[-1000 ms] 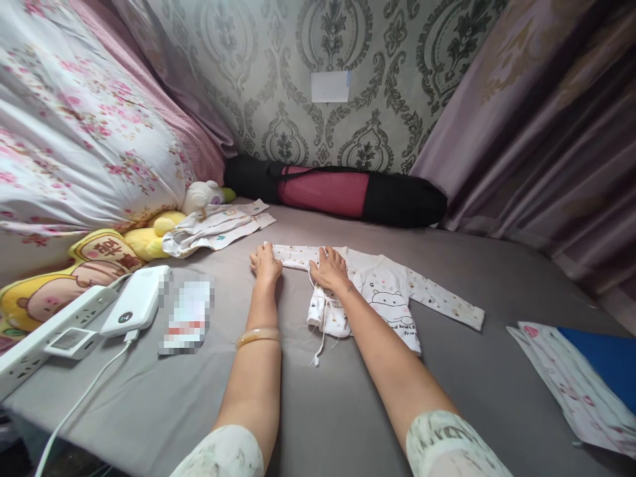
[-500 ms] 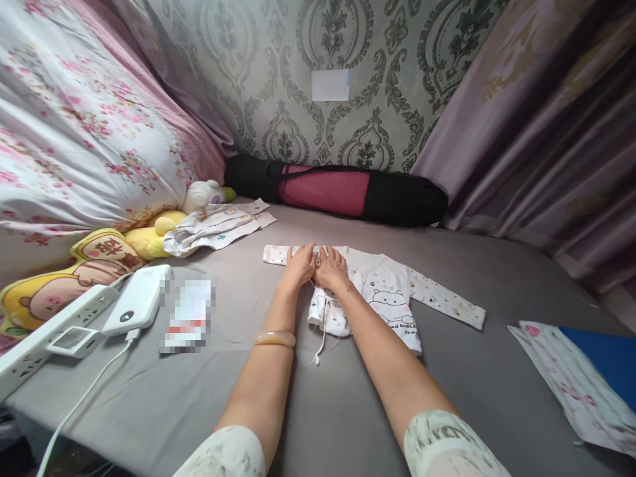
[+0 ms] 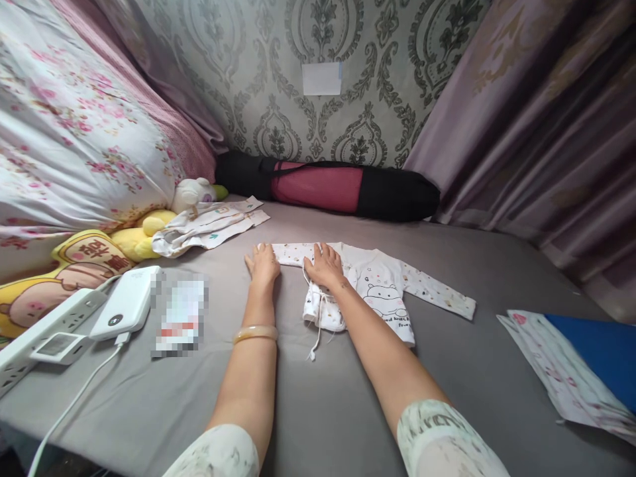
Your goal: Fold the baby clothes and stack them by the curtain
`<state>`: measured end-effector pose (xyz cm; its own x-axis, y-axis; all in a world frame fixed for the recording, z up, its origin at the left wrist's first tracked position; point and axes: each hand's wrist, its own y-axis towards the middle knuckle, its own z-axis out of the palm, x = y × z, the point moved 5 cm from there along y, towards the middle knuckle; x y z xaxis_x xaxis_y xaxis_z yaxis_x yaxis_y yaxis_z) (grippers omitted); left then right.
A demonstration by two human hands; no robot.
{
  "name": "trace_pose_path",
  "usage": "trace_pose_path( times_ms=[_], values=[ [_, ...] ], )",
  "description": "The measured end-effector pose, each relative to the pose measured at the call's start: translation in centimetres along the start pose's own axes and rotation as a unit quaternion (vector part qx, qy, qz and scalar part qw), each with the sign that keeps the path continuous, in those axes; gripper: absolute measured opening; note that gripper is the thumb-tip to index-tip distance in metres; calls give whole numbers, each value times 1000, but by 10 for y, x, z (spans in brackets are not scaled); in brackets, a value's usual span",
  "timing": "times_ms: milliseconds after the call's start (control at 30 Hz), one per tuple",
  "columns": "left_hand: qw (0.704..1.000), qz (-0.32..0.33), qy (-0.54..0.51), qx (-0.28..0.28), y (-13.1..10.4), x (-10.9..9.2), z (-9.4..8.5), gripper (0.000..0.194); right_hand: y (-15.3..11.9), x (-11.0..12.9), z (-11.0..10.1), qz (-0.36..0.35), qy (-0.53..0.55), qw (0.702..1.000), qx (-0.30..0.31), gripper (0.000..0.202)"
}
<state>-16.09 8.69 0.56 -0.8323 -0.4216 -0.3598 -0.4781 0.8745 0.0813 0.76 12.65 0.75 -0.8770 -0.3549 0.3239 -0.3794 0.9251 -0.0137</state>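
A white baby shirt [image 3: 382,298] with a cartoon hippo print lies on the grey bed sheet, its right-hand sleeve stretched out to the side. One side of the shirt is folded over its middle, with thin white tie strings [image 3: 314,338] hanging toward me. My left hand [image 3: 263,264] rests over the cuff of the left-hand sleeve [image 3: 293,253], fingers apart, hiding the cuff's end. My right hand [image 3: 325,266] lies with spread fingers where that sleeve meets the shirt body, covering part of the fabric.
A black and red long bag [image 3: 318,189] lies along the wall. To the left are a crumpled printed garment [image 3: 209,225], plush toys [image 3: 142,235], a white power bank [image 3: 126,301], a power strip [image 3: 54,338] and a blurred packet [image 3: 181,315]. A blue folder [image 3: 591,351] sits at right.
My left hand has slid left along the sleeve to its cuff, away from my right hand. My right hand stays near the sleeve's base. The view has shifted slightly.
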Motion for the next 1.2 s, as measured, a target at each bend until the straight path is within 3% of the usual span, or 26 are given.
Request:
trace_pose_path(
  times_ms=[133,300,333,433,500,567,667,800,900,1033,1200],
  values=[
    [1000,-22,-11,-17,-2,1,-8,44,3,0,2,-5,13,1000,-1,65],
    [997,12,-55,-58,-5,-23,-26,41,13,-12,-10,-22,128,990,54,63],
    [997,19,-62,-52,-5,-29,-29,40,12,-19,-19,-21,169,985,40,60],
    [995,46,-83,-16,-9,-50,-36,38,-3,-47,-57,-6,239,968,-81,50],
    [990,87,-109,13,-15,-67,-40,35,-23,-66,-73,18,283,954,-101,35],
    [980,138,-134,49,-25,-88,-42,31,-45,-80,-76,52,330,941,-62,22],
    [962,210,-140,107,-46,-120,-41,26,-77,-88,-64,107,363,925,30,15],
    [935,285,-108,180,-75,-155,-31,20,-108,-80,-47,83,291,945,121,13],
    [928,282,-90,225,-85,-165,-21,19,-123,-71,-48,39,179,977,105,16],
    [931,264,-31,250,-91,-161,-9,18,-135,-60,-57,13,97,989,107,37],
    [942,277,-4,186,-112,-145,-5,15,-136,-57,-62,18,75,989,125,26]
  ],
)
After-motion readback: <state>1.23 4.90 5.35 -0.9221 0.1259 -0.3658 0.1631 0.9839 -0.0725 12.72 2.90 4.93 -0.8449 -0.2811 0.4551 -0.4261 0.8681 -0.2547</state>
